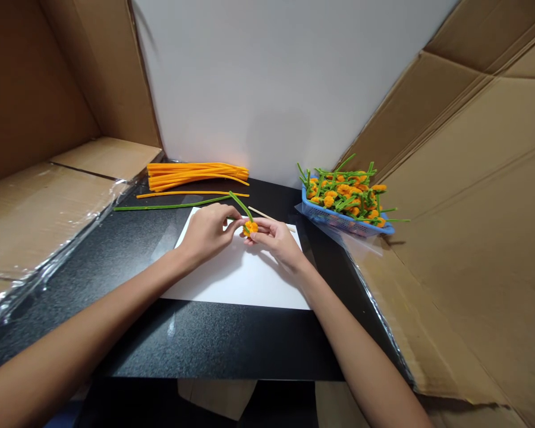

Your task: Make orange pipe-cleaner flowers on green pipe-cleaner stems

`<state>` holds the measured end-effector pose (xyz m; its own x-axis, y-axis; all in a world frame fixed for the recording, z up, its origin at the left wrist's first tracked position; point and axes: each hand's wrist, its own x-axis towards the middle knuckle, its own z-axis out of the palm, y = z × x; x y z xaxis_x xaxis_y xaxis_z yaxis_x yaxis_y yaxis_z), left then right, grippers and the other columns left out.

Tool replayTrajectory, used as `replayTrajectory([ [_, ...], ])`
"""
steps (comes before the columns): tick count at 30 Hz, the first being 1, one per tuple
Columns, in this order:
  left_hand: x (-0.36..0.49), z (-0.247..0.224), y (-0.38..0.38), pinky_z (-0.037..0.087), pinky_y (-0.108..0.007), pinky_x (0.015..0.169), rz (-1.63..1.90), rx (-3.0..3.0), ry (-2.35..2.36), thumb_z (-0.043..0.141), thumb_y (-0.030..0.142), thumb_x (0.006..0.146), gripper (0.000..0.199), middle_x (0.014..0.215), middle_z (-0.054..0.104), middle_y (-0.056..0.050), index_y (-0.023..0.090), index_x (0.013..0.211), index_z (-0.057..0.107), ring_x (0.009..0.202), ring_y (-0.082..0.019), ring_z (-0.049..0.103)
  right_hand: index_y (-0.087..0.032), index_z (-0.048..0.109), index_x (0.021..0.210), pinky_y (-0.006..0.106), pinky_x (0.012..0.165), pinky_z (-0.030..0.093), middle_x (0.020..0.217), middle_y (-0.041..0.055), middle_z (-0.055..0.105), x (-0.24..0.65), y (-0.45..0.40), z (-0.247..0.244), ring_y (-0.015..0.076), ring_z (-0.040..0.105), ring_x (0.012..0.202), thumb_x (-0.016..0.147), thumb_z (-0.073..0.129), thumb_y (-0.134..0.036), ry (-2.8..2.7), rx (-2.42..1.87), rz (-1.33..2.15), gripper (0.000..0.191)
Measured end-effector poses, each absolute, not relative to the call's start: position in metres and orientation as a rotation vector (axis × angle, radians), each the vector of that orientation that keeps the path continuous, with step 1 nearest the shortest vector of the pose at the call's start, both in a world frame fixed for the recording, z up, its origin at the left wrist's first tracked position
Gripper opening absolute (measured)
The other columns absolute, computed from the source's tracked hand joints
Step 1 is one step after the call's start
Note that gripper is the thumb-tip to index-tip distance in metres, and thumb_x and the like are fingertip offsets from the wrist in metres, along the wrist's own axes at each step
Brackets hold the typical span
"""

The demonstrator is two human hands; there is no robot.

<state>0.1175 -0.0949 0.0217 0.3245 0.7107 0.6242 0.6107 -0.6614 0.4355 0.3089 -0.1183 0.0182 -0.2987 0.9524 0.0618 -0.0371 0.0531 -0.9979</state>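
Observation:
An orange pipe-cleaner flower [251,228] is pinched between the thumb and fingers of my right hand [274,239], just above a white sheet of paper [232,285]. A green pipe-cleaner piece [241,205] rises from the flower and leans up to the left. My left hand [214,229] is closed, its thumb and fingertips pressed together at the flower's left side. A bit of green shows by those fingers, but most of what they pinch is hidden.
Behind lie a bundle of orange pipe cleaners [191,175], a single orange one [178,194], a long green one [169,205] and a thin wooden stick [263,214]. A blue basket [339,223] of finished-looking flowers stands at right. Cardboard walls [472,208] flank the black table [205,339].

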Motion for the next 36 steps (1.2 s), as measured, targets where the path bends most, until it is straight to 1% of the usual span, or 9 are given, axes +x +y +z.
replayTrajectory([
  [3, 0.117, 0.021, -0.095, 0.041, -0.028, 0.062, 1.252, 2.478, 1.203, 0.064, 0.025, 0.089, 0.008, 0.077, 0.069, -0.002, 0.019, 0.085, 0.069, 0.070, -0.017, 0.061, -0.019, 0.074, 0.107, 0.028, 0.068, 0.056, 0.091, 0.0048, 0.075, 0.307, -0.118, 0.018, 0.0151, 0.069, 0.073, 0.074, 0.077, -0.032, -1.499, -0.982, 1.371, 0.036],
  [7, 0.117, 0.022, -0.095, 0.043, -0.031, 0.068, 1.274, 2.531, 1.136, 0.063, 0.022, 0.090, 0.007, 0.080, 0.070, -0.002, 0.020, 0.086, 0.067, 0.075, -0.018, 0.061, -0.019, 0.074, 0.103, 0.028, 0.069, 0.056, 0.088, 0.0031, 0.073, 0.305, -0.119, 0.019, 0.0145, 0.068, 0.073, 0.073, 0.077, -0.034, -1.510, -0.972, 1.358, 0.034],
  [10, 0.119, 0.025, -0.097, 0.043, -0.039, 0.083, 1.497, 2.618, 1.182, 0.064, 0.025, 0.090, 0.006, 0.096, 0.073, -0.005, 0.021, 0.094, 0.067, 0.095, -0.024, 0.061, -0.017, 0.073, 0.100, 0.028, 0.068, 0.055, 0.081, 0.0032, 0.073, 0.304, -0.120, 0.020, 0.0144, 0.067, 0.068, 0.072, 0.077, -0.034, -1.439, -1.005, 1.346, 0.032],
  [12, 0.121, 0.026, -0.100, 0.042, -0.042, 0.087, 1.676, 2.636, 1.223, 0.067, 0.027, 0.089, 0.012, 0.102, 0.072, -0.007, 0.021, 0.099, 0.066, 0.101, -0.027, 0.060, -0.016, 0.072, 0.099, 0.028, 0.066, 0.054, 0.080, 0.0039, 0.073, 0.303, -0.120, 0.020, 0.0150, 0.067, 0.068, 0.072, 0.076, -0.033, -1.353, -1.030, 1.311, 0.032],
  [14, 0.122, 0.024, -0.103, 0.043, -0.040, 0.080, 1.713, 2.679, 1.199, 0.067, 0.026, 0.088, 0.009, 0.093, 0.072, -0.006, 0.019, 0.094, 0.065, 0.091, -0.025, 0.061, -0.016, 0.071, 0.102, 0.028, 0.066, 0.055, 0.082, 0.0043, 0.074, 0.301, -0.120, 0.019, 0.0156, 0.068, 0.068, 0.072, 0.076, -0.033, -1.271, -1.027, 1.266, 0.035],
  [17, 0.126, 0.017, -0.105, 0.045, -0.034, 0.070, 1.548, 2.704, 1.098, 0.064, 0.025, 0.090, 0.008, 0.081, 0.070, -0.003, 0.018, 0.091, 0.063, 0.076, -0.020, 0.061, -0.016, 0.069, 0.111, 0.029, 0.065, 0.056, 0.088, 0.0050, 0.074, 0.298, -0.121, 0.019, 0.0166, 0.069, 0.071, 0.073, 0.076, -0.035, -1.215, -0.995, 1.229, 0.043],
  [21, 0.129, 0.010, -0.106, 0.049, -0.028, 0.068, 1.486, 2.488, 1.022, 0.065, 0.024, 0.090, 0.012, 0.089, 0.072, -0.003, 0.018, 0.100, 0.063, 0.078, -0.016, 0.064, -0.016, 0.070, 0.115, 0.032, 0.069, 0.059, 0.095, 0.0060, 0.075, 0.297, -0.123, 0.021, 0.0185, 0.070, 0.078, 0.075, 0.074, -0.037, -1.255, -0.971, 1.230, 0.045],
  [29, 0.129, 0.013, -0.109, 0.051, -0.028, 0.065, 1.589, 2.421, 0.937, 0.066, 0.023, 0.088, 0.008, 0.085, 0.072, -0.004, 0.016, 0.092, 0.065, 0.071, -0.014, 0.062, -0.017, 0.066, 0.125, 0.035, 0.072, 0.060, 0.098, 0.0072, 0.076, 0.301, -0.126, 0.025, 0.0200, 0.072, 0.079, 0.085, 0.065, -0.039, -1.551, -1.020, 1.038, 0.046],
  [36, 0.131, 0.017, -0.112, 0.053, -0.025, 0.063, 1.590, 2.268, 0.877, 0.067, 0.018, 0.084, 0.004, 0.081, 0.073, -0.004, 0.015, 0.088, 0.066, 0.067, -0.012, 0.063, -0.019, 0.067, 0.120, 0.035, 0.081, 0.060, 0.097, 0.0044, 0.076, 0.305, -0.132, 0.032, 0.0202, 0.073, 0.084, 0.087, 0.058, -0.024, -1.840, -1.056, 0.676, 0.035],
])
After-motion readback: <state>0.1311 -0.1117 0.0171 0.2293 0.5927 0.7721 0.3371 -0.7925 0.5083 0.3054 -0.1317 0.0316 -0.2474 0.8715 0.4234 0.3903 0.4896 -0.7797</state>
